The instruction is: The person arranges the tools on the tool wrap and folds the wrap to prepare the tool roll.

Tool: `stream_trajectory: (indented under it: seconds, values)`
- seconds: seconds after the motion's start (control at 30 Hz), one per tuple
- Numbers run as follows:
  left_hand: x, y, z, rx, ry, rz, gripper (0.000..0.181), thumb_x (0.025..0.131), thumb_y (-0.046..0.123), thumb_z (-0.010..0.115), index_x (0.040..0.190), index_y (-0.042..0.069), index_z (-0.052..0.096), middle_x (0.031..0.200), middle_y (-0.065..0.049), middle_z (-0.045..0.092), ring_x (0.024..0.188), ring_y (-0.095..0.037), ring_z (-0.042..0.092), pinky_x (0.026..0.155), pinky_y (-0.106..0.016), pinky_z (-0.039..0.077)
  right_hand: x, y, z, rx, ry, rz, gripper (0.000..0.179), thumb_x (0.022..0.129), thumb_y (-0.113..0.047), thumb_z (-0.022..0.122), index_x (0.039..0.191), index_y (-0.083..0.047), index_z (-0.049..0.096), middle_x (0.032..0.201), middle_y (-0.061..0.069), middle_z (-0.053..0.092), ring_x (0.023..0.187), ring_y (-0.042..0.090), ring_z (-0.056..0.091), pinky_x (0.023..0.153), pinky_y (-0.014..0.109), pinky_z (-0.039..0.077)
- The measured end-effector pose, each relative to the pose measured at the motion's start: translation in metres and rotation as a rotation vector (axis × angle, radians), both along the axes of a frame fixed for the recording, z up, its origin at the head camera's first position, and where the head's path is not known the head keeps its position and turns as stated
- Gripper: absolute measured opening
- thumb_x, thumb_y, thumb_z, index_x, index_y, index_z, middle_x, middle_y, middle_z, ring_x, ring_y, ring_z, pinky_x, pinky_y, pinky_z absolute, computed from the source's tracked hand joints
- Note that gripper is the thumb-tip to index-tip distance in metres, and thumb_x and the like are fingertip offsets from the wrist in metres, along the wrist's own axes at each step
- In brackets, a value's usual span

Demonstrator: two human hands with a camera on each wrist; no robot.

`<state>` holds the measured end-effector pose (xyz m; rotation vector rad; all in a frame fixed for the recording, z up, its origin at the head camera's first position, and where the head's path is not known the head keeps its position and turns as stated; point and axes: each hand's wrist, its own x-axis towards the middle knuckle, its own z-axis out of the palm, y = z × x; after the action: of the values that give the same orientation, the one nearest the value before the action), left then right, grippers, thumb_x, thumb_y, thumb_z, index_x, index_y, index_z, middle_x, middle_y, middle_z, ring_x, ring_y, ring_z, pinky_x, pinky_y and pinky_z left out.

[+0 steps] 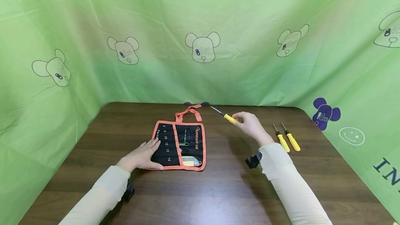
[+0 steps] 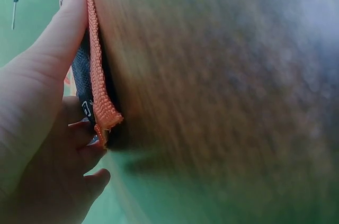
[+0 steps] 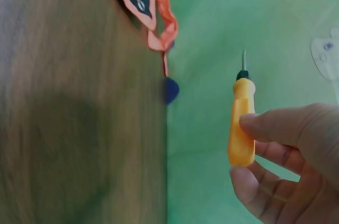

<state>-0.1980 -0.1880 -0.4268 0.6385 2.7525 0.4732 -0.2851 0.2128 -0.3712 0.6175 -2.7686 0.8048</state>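
Note:
A black tool pouch with orange edging lies on the table, numbers printed along its left pocket. My left hand rests on its left side with straight fingers, the thumb along the near orange edge. Inside the right pocket shows a yellow and grey tool, partly hidden by the pocket. Right of the pouch, my right hand holds a yellow-handled screwdriver above the table, pinching the handle between thumb and fingers. Its thin shaft points away to the far left.
Two more yellow screwdrivers lie side by side on the right of the wooden table. An orange strap trails from the pouch's far edge. A green patterned cloth hangs behind the table and at both sides.

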Motion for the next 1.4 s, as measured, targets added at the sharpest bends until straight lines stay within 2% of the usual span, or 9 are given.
stream_trajectory:
  seconds: [0.23, 0.57, 0.87, 1.1, 1.4]
  values:
    - [0.000, 0.000, -0.001, 0.002, -0.009, 0.003, 0.103, 0.074, 0.058, 0.067, 0.142, -0.006, 0.024, 0.148, -0.024, 0.017, 0.135, -0.035, 0.015, 0.106, -0.050, 0.015, 0.004, -0.023, -0.005, 0.012, -0.053, 0.029, 0.022, 0.082, -0.002, 0.066, 0.103, 0.003, 0.066, 0.084, 0.008, 0.063, 0.076, 0.023, 0.056, 0.068, 0.040, 0.044]
    - [-0.001, 0.000, -0.002, 0.002, 0.005, -0.002, 0.103, 0.074, 0.058, 0.067, 0.142, -0.006, 0.024, 0.147, -0.024, 0.018, 0.135, -0.035, 0.015, 0.106, -0.050, 0.015, 0.007, -0.049, -0.016, 0.078, -0.080, 0.069, 0.018, 0.082, -0.002, 0.065, 0.100, -0.002, 0.068, 0.080, 0.004, 0.060, 0.073, 0.020, 0.055, 0.067, 0.038, 0.046]
    - [-0.001, -0.001, -0.001, 0.007, 0.006, -0.001, 0.103, 0.073, 0.058, 0.067, 0.142, -0.007, 0.024, 0.147, -0.025, 0.018, 0.135, -0.036, 0.015, 0.106, -0.051, 0.015, 0.009, -0.069, -0.022, 0.127, -0.110, 0.078, 0.019, 0.081, 0.001, 0.066, 0.100, -0.002, 0.068, 0.087, 0.005, 0.063, 0.077, 0.019, 0.057, 0.073, 0.038, 0.048]
    - [0.000, -0.001, -0.002, -0.006, 0.000, 0.003, 0.104, 0.073, 0.060, 0.066, 0.142, -0.005, 0.024, 0.148, -0.023, 0.017, 0.136, -0.034, 0.014, 0.106, -0.050, 0.014, 0.011, -0.081, -0.028, 0.165, -0.075, 0.131, 0.017, 0.079, 0.002, 0.067, 0.095, -0.003, 0.070, 0.085, 0.004, 0.063, 0.077, 0.019, 0.058, 0.073, 0.037, 0.048]
    - [0.000, 0.000, -0.001, -0.002, -0.008, -0.001, 0.103, 0.074, 0.059, 0.066, 0.143, -0.005, 0.023, 0.148, -0.023, 0.016, 0.136, -0.035, 0.013, 0.106, -0.050, 0.014, 0.010, -0.089, -0.033, 0.215, -0.076, 0.166, 0.016, 0.079, 0.002, 0.068, 0.093, -0.005, 0.071, 0.083, 0.002, 0.063, 0.077, 0.019, 0.057, 0.074, 0.037, 0.048]
